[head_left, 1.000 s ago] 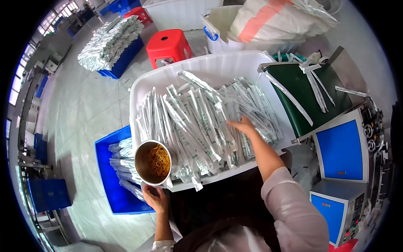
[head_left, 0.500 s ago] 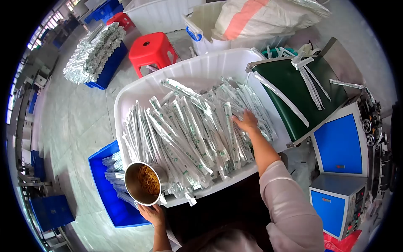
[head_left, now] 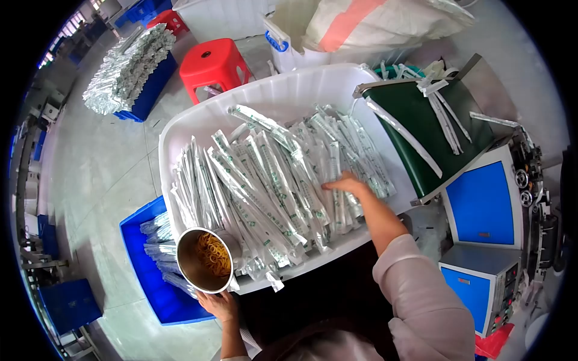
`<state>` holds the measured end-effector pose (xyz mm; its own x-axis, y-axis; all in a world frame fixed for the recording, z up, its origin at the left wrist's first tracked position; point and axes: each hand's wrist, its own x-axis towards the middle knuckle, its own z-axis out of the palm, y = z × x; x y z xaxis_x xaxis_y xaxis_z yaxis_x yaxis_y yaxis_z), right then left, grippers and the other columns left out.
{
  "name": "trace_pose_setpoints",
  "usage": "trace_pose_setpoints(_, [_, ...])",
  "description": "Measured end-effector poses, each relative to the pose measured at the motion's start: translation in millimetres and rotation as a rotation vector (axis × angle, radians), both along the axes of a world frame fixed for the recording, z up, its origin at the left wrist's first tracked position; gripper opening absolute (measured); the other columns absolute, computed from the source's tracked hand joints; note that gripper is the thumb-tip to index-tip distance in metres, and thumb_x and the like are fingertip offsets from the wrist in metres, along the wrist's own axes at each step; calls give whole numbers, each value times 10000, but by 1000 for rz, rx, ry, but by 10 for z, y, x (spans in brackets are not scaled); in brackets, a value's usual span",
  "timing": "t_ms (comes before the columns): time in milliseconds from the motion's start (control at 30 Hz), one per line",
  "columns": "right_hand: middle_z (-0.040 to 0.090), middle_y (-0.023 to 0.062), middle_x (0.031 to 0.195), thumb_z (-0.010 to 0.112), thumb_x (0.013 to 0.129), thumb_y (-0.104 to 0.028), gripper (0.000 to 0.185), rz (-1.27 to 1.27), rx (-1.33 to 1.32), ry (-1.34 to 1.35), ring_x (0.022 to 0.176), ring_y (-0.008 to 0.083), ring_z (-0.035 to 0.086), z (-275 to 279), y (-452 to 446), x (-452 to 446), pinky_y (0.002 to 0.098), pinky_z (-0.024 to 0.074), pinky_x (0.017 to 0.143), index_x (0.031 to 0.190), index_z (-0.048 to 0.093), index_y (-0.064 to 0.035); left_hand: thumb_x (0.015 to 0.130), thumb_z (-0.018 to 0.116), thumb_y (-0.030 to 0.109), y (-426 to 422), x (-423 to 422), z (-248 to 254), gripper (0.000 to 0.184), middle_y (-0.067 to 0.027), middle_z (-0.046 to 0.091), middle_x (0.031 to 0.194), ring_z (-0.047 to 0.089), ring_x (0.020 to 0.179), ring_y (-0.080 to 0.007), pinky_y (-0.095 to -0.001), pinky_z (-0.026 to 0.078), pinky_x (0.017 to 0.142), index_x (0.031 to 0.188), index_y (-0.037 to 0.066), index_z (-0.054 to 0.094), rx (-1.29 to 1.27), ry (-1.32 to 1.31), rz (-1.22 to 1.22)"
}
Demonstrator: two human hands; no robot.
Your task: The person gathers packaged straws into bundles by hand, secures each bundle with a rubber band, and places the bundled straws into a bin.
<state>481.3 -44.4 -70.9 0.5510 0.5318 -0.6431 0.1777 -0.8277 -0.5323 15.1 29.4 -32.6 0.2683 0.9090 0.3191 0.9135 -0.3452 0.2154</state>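
Observation:
A large white tub (head_left: 198, 111) holds many long, thin clear-and-silver packets (head_left: 265, 174) with green print. My right hand (head_left: 348, 183) reaches over the right part of the pile, its fingertips at the packets; what they grip, if anything, is too small to make out. At the tub's near left corner stands a metal cup (head_left: 188, 265) with yellow rubber bands (head_left: 214, 256) inside. Just below the cup is my left hand (head_left: 220, 305), its fingers partly hidden beneath the cup's rim and the packet ends.
A blue crate (head_left: 141, 240) with bundled packets lies left of the tub. Behind are a red stool (head_left: 211, 63), a stacked blue crate (head_left: 147, 90) and a large sack (head_left: 391, 24). A green conveyor (head_left: 403, 132) overhangs the tub's right end, beside a blue-and-white machine (head_left: 481, 201).
The view has shifted, so the tub and cup appear farther left. My right hand first moved up over the packets, then back down and slightly left. My left hand stays by the cup.

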Motion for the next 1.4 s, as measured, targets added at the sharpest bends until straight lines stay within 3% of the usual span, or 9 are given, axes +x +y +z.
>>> trace_pose_setpoints(67, [536, 208, 1111, 740, 571, -394, 764, 28, -22, -46, 1047, 297, 509, -158, -4, -15, 321, 385, 892, 1133, 477, 51, 769, 556, 241, 7, 44, 52, 489, -249, 418, 1169, 415, 1046, -411, -447, 342, 861, 1164, -13, 418, -60, -27, 16])
trace_pose_setpoints(267, [516, 251, 1101, 752, 524, -405, 778, 63, -5, -111, 1035, 324, 512, -391, -32, -115, 335, 412, 871, 1059, 490, 94, 764, 558, 230, 2, 32, 65, 483, -238, 434, 1149, 415, 1054, -389, -437, 342, 858, 1155, -15, 416, -52, 16, -2])
trace_pose_setpoints(433, [573, 193, 1019, 755, 550, -285, 667, 162, -59, -168, 968, 322, 548, -33, 79, -85, 339, 426, 836, 1085, 493, 16, 761, 556, 235, 4, 99, 117, 485, -239, 436, 1144, 410, 1060, -395, -436, 334, 873, 1149, -24, 424, -3, 10, 13])
trace_pose_setpoints(800, [588, 114, 1052, 719, 600, -274, 501, 462, -464, -458, 973, 259, 569, 650, 169, 138, 358, 469, 795, 1026, 574, -56, 691, 568, 177, -3, 175, 286, 434, -206, 456, 999, 413, 1014, -391, -446, 331, 867, 1054, -29, 452, -117, -57, 46])
trace_pose_setpoints(1000, [464, 246, 1181, 706, 602, -287, 748, 448, -446, -247, 1094, 322, 475, -189, -19, 137, 354, 395, 905, 1192, 403, 59, 711, 563, 216, 19, 140, 200, 488, -224, 440, 1088, 390, 1068, -399, -449, 322, 897, 1115, -26, 433, -95, -43, 35])
trace_pose_setpoints(1067, [415, 268, 1222, 702, 613, -343, 857, 111, -93, -39, 1152, 324, 420, -260, -42, 212, 324, 356, 945, 1241, 318, 97, 713, 563, 224, 5, 38, 117, 507, -229, 434, 1117, 386, 1080, -399, -446, 321, 899, 1135, -22, 427, -109, -5, 26])
trace_pose_setpoints(1200, [199, 260, 1356, 573, 662, -619, 986, 216, 95, -306, 1269, 360, 201, -89, 299, -183, 522, 179, 1000, 1335, 193, -7, 744, 553, 249, 4, 64, 87, 509, -250, 408, 1186, 383, 1089, -411, -446, 318, 901, 1159, -20, 434, -129, 44, 47])
trace_pose_setpoints(1300, [145, 250, 1368, 464, 713, -664, 938, 84, 23, -451, 1281, 372, 126, -179, 544, -410, 606, 118, 965, 1354, 155, -53, 766, 548, 269, 4, 47, 44, 482, -249, 441, 1141, 400, 1056, -416, -452, 328, 890, 1134, -27, 450, -39, 82, 27])
trace_pose_setpoints(1400, [203, 241, 1343, 429, 756, -626, 847, 139, 67, -421, 1276, 360, 149, -252, 563, -160, 591, 163, 956, 1338, 213, -50, 768, 546, 265, 11, -14, 13, 448, -252, 459, 1116, 414, 1038, -414, -452, 342, 870, 1096, -33, 479, -86, 92, 32])
